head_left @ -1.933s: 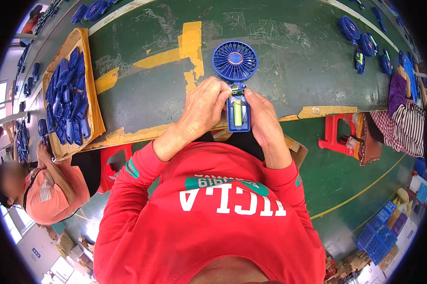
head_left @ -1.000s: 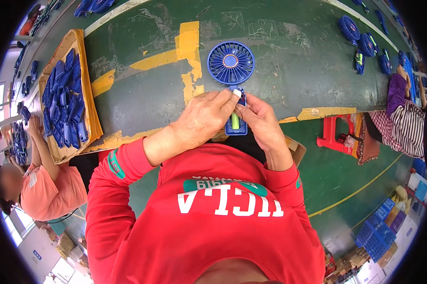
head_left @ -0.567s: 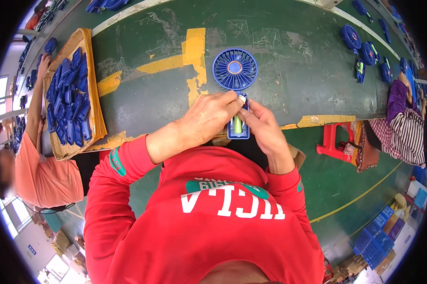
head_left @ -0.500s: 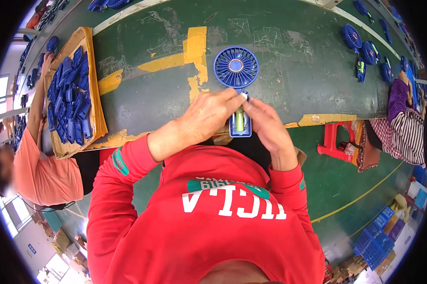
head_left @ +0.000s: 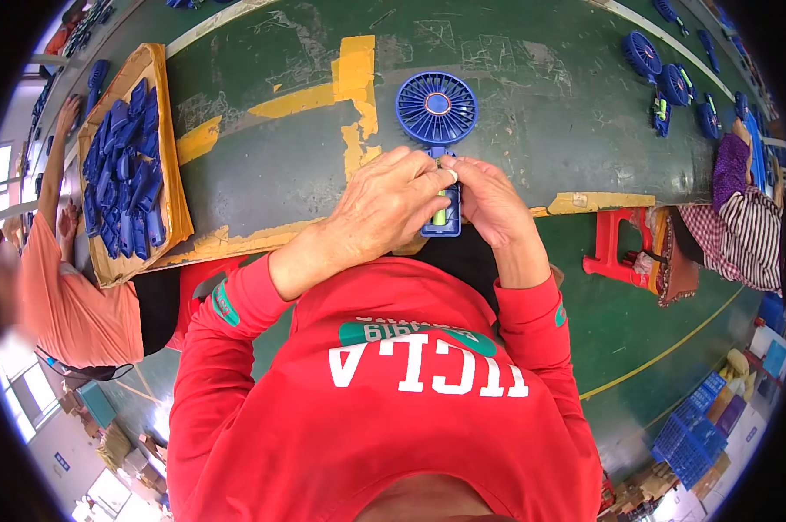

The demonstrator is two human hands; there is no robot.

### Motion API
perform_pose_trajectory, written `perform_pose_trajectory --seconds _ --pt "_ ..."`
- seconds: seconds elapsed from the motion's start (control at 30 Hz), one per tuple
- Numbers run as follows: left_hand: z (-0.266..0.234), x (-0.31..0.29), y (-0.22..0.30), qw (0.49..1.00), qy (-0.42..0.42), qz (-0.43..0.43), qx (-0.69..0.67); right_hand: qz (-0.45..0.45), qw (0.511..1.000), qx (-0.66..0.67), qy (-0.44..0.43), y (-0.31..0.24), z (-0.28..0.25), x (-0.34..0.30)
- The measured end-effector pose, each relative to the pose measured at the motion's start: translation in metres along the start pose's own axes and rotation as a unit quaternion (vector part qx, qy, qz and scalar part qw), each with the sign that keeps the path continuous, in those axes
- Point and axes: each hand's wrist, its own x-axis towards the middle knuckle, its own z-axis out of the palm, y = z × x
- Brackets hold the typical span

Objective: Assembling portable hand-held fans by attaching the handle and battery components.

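Note:
A blue handheld fan (head_left: 436, 107) lies on the table edge in front of me, its round grille pointing away and its open handle toward my body. A light green cylindrical battery (head_left: 441, 209) shows inside the handle. My left hand (head_left: 391, 198) reaches over the handle from the left, thumb and index finger pinched near its upper end. From the right, my right hand (head_left: 492, 198) closes its fingertips on the same spot. Something small and white sits between the fingertips, too small to name. The handle's upper part is hidden by my fingers.
A cardboard box (head_left: 178, 165) of blue plastic handle covers (head_left: 125, 174) stands at the left, beside a person in an orange shirt (head_left: 84, 296). Several blue fans (head_left: 674, 84) lie at the far right, near another person's purple sleeve (head_left: 731, 171). A red stool (head_left: 608, 248) stands below the right table edge.
The fan appears slightly higher in view. My left hand has its fingers lower over the handle, covering more of the battery. At the left, the co-worker's arms have shifted.

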Motion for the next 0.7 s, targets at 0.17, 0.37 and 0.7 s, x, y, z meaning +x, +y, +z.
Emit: perform_pose_trajectory --seconds 0.17,0.37,0.7 --pt "0.000 0.004 0.001 1.000 -0.002 -0.006 0.015 0.009 1.000 0.001 0.001 -0.001 0.000 -0.001" --pt "0.004 0.002 -0.007 1.000 -0.028 -0.012 -0.003 -0.010 1.000 -0.027 0.007 0.003 0.005 -0.001" --pt "0.014 -0.014 0.005 0.931 0.064 -0.312 -0.177 -0.106 0.983 -0.096 0.116 0.017 0.022 -0.003"
